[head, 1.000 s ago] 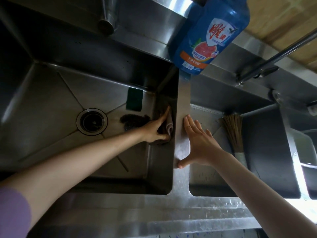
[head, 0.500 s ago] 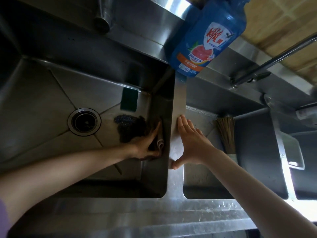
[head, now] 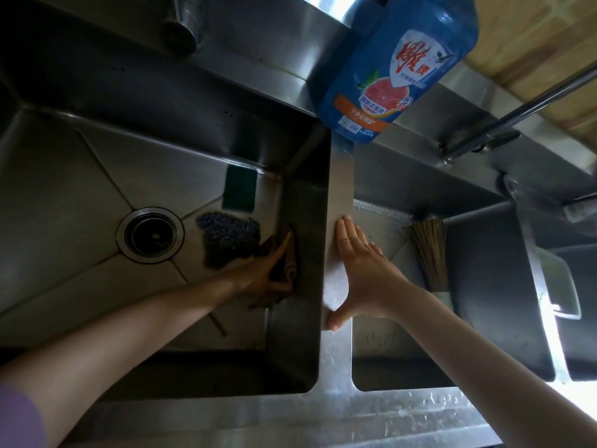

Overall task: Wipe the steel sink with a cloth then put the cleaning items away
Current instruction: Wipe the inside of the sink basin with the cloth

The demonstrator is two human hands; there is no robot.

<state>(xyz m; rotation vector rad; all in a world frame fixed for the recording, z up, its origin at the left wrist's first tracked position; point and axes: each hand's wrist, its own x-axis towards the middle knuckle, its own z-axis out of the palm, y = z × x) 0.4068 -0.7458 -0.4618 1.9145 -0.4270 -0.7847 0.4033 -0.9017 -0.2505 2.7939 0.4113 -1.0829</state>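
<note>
- Head view: a blue detergent bottle stands on the far ledge above the divider; its label carries a red-and-white shield with Chinese characters, a grapefruit picture and an orange band — the smaller print is too fine to read.
- The left hand reaches down into the left basin of the steel sink, its fingers laid straight along a brownish cloth and pressing it against the basin's right wall, with the thumb hooked round the cloth's near end.
- The right hand lies flat and open on the divider between the basins, fingers together pointing far, thumb spread near — it holds nothing.
- On the left basin floor lie a dark scouring ball, just left of the cloth, and a green sponge beyond it, right of the drain.
- A straw brush lies in the right basin.
</note>
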